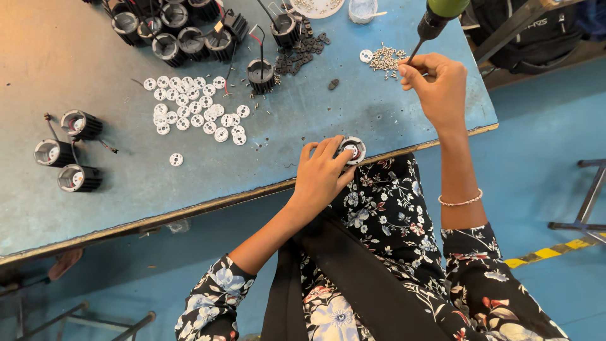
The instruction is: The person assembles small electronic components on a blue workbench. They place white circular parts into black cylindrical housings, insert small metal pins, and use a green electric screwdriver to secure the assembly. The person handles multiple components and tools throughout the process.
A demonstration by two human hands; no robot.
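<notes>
My left hand (322,172) grips a small black round housing (352,150) with a white disc on top, held at the near edge of the blue table (95,202). My right hand (437,85) is raised over the table's right end, its fingertips pinched at the thin bit of a hanging electric screwdriver (435,17) with a green and black body. A small heap of screws (385,59) lies just left of that hand, with one white disc beside it.
Several loose white discs (192,108) are scattered mid-table. Three black housings (66,151) lie at the left, more stand wired at the back (180,31). Small black parts (303,50), a white plate (319,6) and a clear cup (363,9) sit at the far edge. A black bag (536,28) sits right.
</notes>
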